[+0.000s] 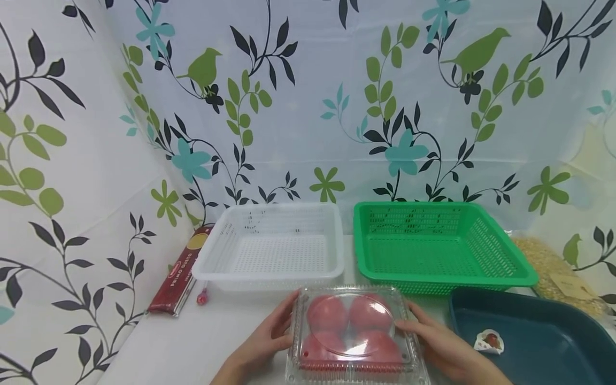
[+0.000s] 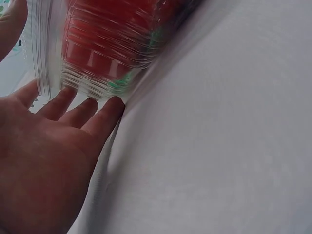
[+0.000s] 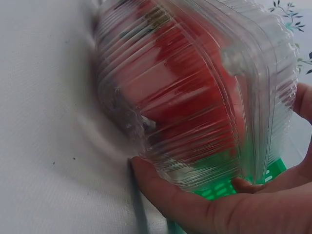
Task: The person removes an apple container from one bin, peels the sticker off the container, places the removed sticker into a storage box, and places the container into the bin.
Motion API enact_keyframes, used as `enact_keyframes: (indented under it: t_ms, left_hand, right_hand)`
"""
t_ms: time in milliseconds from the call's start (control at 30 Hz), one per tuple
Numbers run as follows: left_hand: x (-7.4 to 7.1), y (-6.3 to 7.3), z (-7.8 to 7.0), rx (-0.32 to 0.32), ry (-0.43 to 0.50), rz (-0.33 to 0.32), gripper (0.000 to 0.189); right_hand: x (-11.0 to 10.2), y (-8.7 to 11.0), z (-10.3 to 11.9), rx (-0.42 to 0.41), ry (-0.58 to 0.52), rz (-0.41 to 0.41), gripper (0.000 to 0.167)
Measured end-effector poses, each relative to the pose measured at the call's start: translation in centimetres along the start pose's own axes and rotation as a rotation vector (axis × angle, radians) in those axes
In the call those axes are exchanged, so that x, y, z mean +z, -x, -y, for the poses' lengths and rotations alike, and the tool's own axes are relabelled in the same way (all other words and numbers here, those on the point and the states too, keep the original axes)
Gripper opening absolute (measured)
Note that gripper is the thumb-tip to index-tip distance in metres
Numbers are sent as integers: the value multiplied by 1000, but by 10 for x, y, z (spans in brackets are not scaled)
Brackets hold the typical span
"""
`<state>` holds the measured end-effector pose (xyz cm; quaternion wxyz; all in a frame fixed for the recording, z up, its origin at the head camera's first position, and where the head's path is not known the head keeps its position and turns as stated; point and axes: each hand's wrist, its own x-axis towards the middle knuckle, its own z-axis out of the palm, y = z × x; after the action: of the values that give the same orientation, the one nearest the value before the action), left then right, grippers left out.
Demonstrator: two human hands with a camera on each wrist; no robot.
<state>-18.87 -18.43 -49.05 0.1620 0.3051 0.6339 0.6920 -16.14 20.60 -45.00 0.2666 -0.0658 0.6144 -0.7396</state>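
Box (image 1: 351,376): clear, stiff plastic, walls closely ribbed, corners rounded, a flange running around it. Sits near side of the surface (image 1: 183,347), front of the two baskets, between the hands. Four smooth red fruits (image 1: 328,314) inside, roundish, two by two under the lid (image 1: 358,348), which bears a raised ring and bright glare.

Lid faces up; a ribbed edge points toward the person. Outline near square in the head view; cannot tell which side is the long axis. Whether the base touches the surface, cannot tell.

Left hand (image 1: 267,337) holds the left side: fingers (image 2: 102,122) slightly spread, tips on the lower ribbed wall, thumb apart from them near the flange. Right hand (image 1: 443,345) grips the right side, thumb over the lid's edge, fingers against the wall and low by the base.

White basket (image 1: 267,278) behind left, green basket (image 1: 447,279) behind right; both perforated, oblong, wider left to right. Dark blue tray (image 1: 539,342) right, smooth, with a small white-and-red piece (image 1: 490,341) in it. Glossy red packet (image 1: 178,278), long and flat, slants beside the white basket. Patterned curtain (image 1: 298,133) behind, lightly creased.
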Motion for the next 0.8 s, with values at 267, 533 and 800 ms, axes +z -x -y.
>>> enact_keyframes:
  t_ms: [267, 533, 800]
  left_hand:
    - [4, -3, -2, 44, -2, -80, 98]
    - [5, -6, -6, 35, -28, -170, 101]
    - [6, -5, -8, 47, -9, -180, 99]
  right_hand:
    - [0, 2, 3, -5, 10, 43, 82]
    - [0, 4, 7, -2, -8, 81, 82]
    - [3, 8, 10, 20, 42, 78, 76]
